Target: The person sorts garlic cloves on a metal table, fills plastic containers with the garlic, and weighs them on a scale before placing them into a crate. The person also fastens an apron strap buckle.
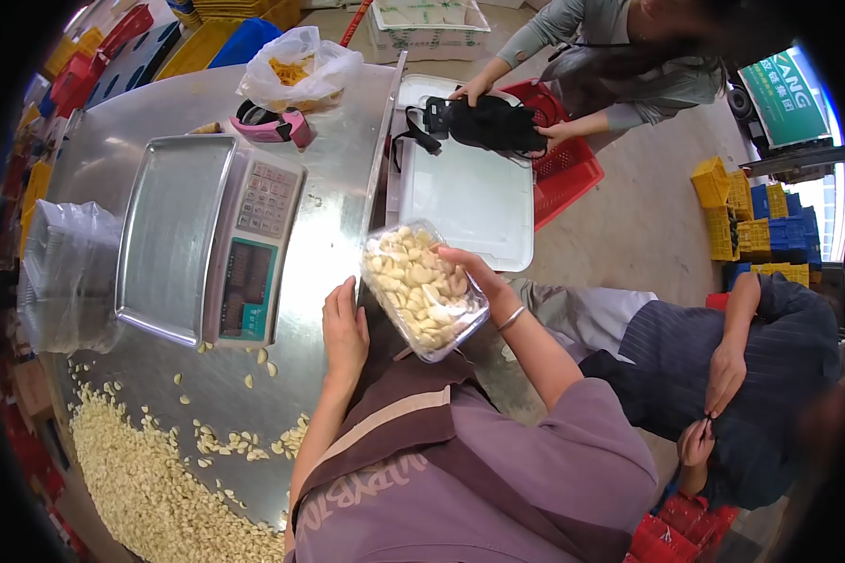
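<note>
My right hand [477, 272] grips a clear plastic tray of peeled garlic cloves [422, 286] by its right side, holding it tilted in front of my body, past the table's edge. My left hand [345, 324] lies at the edge of the metal table [324, 202], its fingers stretched out and holding nothing, just left of the tray. A digital scale [174, 239] stands on the table to the left, its metal pan bare. Below it spreads a large heap of loose garlic cloves [141, 469], with several stray cloves nearby.
Stacked clear trays in plastic [70, 272] stand left of the scale. Behind it are a pink-and-dark object [272, 124] and a white plastic bag [300, 70]. A white lidded container [469, 202] and red crate [573, 178] are beyond. One person handles a black bag [493, 122]; another is at right.
</note>
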Demonstrator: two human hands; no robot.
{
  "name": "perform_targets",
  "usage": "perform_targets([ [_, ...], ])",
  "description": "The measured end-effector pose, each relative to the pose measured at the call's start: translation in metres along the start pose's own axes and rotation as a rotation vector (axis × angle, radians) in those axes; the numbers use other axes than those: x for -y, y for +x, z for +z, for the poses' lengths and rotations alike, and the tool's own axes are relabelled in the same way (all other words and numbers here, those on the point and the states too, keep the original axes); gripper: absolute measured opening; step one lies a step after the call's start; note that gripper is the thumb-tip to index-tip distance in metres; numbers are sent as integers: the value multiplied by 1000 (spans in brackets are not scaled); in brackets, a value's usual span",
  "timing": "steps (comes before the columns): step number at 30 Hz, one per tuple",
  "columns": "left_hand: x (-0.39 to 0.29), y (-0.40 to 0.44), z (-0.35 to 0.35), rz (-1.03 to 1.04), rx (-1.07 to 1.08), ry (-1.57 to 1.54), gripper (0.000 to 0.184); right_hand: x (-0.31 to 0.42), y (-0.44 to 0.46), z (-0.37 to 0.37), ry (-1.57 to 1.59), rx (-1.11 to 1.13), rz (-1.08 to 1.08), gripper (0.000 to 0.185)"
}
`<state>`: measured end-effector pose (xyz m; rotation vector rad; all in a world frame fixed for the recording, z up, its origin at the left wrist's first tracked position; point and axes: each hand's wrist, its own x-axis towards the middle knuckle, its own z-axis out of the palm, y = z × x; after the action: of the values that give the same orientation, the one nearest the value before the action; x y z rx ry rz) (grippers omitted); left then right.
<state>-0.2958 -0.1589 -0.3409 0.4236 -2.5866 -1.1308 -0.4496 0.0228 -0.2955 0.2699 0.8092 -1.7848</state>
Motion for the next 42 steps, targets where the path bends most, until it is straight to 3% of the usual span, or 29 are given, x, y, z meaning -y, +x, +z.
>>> perform_targets([
  [5, 0, -1, 2, -25, -14, 31, 55, -32, -14, -46, 91, 3, 183, 49],
  [9, 3, 0, 4, -7, -24, 51, 54, -51, -21, -46, 141, 8, 190, 50],
  [12, -7, -1, 1, -1, -68, 146, 53, -59, -18, -69, 244, 10, 358, 50],
  [13, -15, -1, -2, 111, -142, 239, 50, -60, -13, -82, 243, 37, 449, 49],
  [16, -32, 0, 9, 294, -85, 60, 47, -61, -11, -94, 220, 27, 418, 48],
  [19, -41, 18, 47, -56, -35, -318, 39, -60, -24, -128, 335, 25, 381, 47],
  [22, -5, 39, 116, -371, 16, -576, 35, -53, -34, -169, 471, 82, 332, 50],
  [24, 20, 55, 153, -558, 165, -394, 52, -42, -48, -174, 472, 65, 290, 51],
  [29, 56, 95, 214, -1081, -28, -428, 72, -34, -79, -208, 493, -18, 202, 54],
  [32, 110, 91, 251, -1075, -18, -510, 75, -35, -95, -219, 536, -59, 154, 57],
  [33, 131, 88, 259, -1143, 36, -726, 67, -34, -98, -221, 542, -69, 142, 57],
  [37, 126, 87, 247, -1033, 58, -762, 43, -37, -100, -225, 584, -98, 171, 57],
  [41, 113, 84, 245, -993, 10, -878, 43, -39, -85, -239, 607, -97, 247, 55],
  [42, 104, 85, 242, -975, 117, -951, 44, -40, -82, -242, 595, -91, 269, 55],
])
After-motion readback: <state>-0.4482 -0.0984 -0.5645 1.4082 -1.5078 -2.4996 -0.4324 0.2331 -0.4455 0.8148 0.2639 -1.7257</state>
